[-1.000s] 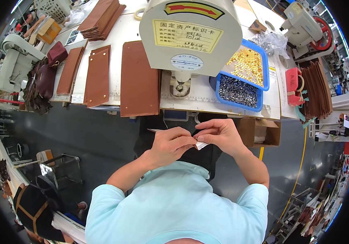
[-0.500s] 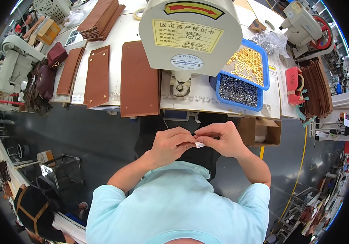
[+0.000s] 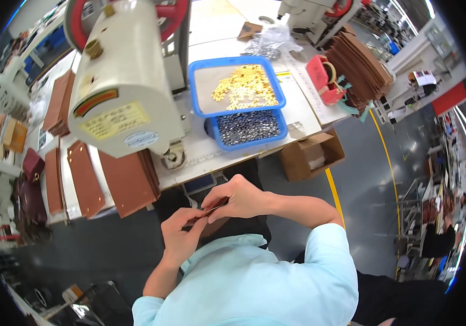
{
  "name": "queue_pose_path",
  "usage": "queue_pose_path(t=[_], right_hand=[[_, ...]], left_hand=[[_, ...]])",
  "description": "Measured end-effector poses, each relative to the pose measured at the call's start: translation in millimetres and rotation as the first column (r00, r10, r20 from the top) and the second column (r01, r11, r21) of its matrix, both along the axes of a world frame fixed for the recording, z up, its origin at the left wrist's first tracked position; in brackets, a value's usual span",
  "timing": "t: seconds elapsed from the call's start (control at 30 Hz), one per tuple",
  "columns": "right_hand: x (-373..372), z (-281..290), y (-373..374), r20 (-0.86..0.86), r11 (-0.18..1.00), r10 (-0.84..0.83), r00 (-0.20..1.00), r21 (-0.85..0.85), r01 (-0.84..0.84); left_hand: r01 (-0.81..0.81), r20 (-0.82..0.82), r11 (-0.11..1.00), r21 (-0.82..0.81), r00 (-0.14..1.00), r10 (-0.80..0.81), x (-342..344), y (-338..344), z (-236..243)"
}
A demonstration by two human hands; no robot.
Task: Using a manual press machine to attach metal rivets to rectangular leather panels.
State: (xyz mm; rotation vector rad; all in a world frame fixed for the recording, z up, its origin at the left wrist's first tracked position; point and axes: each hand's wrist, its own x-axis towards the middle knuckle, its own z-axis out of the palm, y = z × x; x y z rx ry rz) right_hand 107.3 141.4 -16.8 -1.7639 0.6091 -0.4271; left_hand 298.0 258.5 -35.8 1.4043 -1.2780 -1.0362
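Close in front of my body, below the table edge, my two hands meet fingertip to fingertip. My left hand (image 3: 181, 233) is closed, its thumb and fingers pinched together. My right hand (image 3: 240, 200) is also pinched, and a small, thin, light-edged piece (image 3: 215, 207) shows between the fingers. Its kind is too small to tell, and the fingers cover most of it. Ahead of them, on the table, stands a cream press machine (image 3: 129, 81). Beside the machine sit a blue tray of gold-coloured metal pieces (image 3: 246, 87) and a blue bin of dark metal pieces (image 3: 249, 129).
Stacked brown leather panels (image 3: 127, 182) overhang the table's front edge at left, near other brown panels (image 3: 84, 176). A cardboard box (image 3: 313, 156) is below the table at right. A red tape dispenser (image 3: 322, 81) and more brown panels (image 3: 360, 73) lie farther right.
My view has turned to the right, so the machine and trays appear farther left. My hands stay together; the white bit seen at the right fingertips now shows as a thin light edge.
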Motion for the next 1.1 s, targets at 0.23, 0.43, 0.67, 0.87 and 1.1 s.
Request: queue_pose_path(t=[0.23,0.43,0.67,0.87,1.1], right_hand=[[4.3,-10.6,6.0,0.179,0.967,-0.032,0.983,-0.243,0.076],[9.9,-24.2,10.6,0.254,0.954,-0.024,0.967,-0.284,0.098],[12.1,-22.3,7.6,0.296,0.944,-0.072,0.952,-0.287,0.161],[10.6,-22.6,2.7,0.313,0.935,-0.059,0.948,-0.315,0.162],[0.8,10.1,-51.8,0.052,0.969,0.105,0.993,-0.229,-0.09]], left_hand=[[0.068,0.063,0.996,0.064,0.995,-0.072,-5.5,-11.9,2.4],[0.044,0.157,0.987,0.155,0.985,-0.069,-2.9,-15.1,5.5],[0.053,0.167,0.995,0.089,0.984,-0.068,-1.8,-21.1,13.7],[0.046,0.092,0.994,0.098,0.994,-0.055,-3.1,-24.6,13.5],[0.033,0.203,0.995,0.095,0.978,-0.051,2.6,-29.6,0.8]])
